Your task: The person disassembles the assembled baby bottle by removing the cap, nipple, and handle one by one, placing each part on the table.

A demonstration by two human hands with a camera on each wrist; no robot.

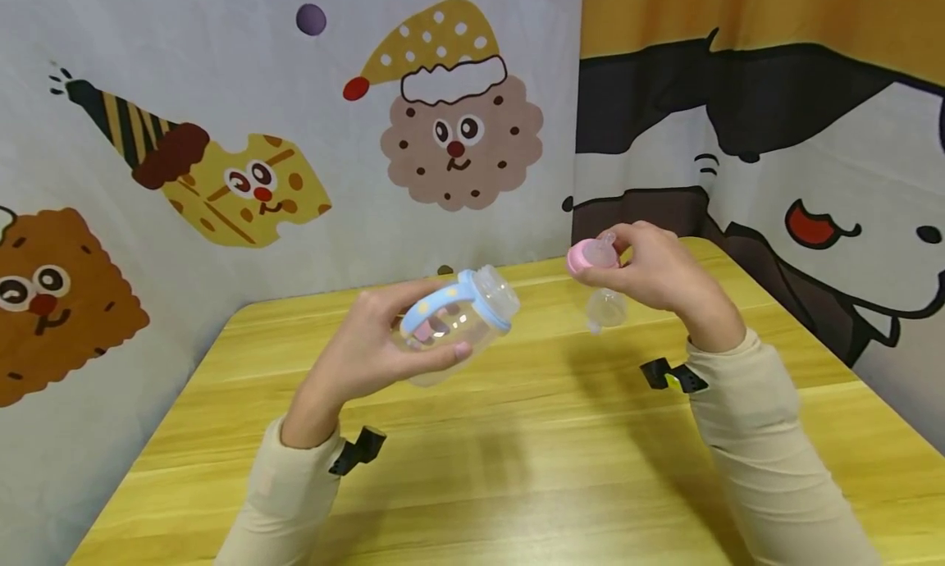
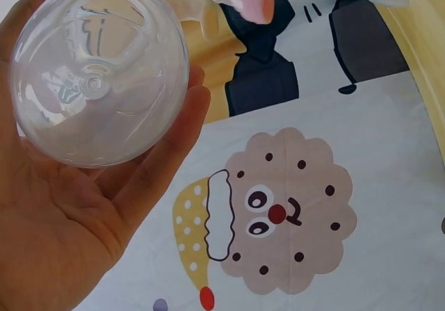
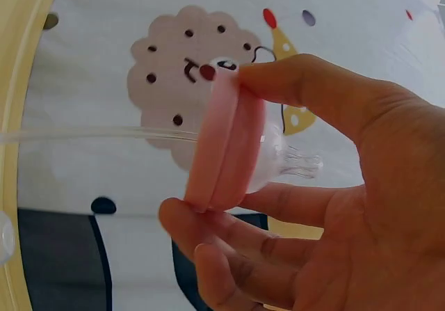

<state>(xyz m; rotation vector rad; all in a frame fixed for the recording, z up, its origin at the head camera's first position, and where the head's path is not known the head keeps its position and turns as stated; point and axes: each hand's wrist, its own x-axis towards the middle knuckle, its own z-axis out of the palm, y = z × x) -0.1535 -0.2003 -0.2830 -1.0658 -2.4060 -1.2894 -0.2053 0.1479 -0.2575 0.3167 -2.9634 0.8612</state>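
My left hand (image 1: 362,344) grips a clear baby bottle (image 1: 480,336), thumb and fingers around its body. The bottle is tilted, its uncovered neck (image 1: 496,294) pointing up to the right; a light-blue handle (image 1: 431,305) with yellow dots joins a blue collar. Its round base (image 2: 97,123) faces the left wrist view. Up and to the right, my right hand (image 1: 657,262) pinches a pink screw ring (image 3: 226,144) by its edge. A clear teat (image 3: 274,161) sticks out on the palm side, and a thin clear straw (image 3: 111,133) extends from the other.
A clear domed cap (image 1: 607,308) lies on the wood-grain table (image 1: 531,484) below my right hand. Cloth backdrops with cartoon prints (image 1: 461,139) hang behind the table and along its right side. Black wrist cameras (image 1: 360,449) sit on both sleeves.
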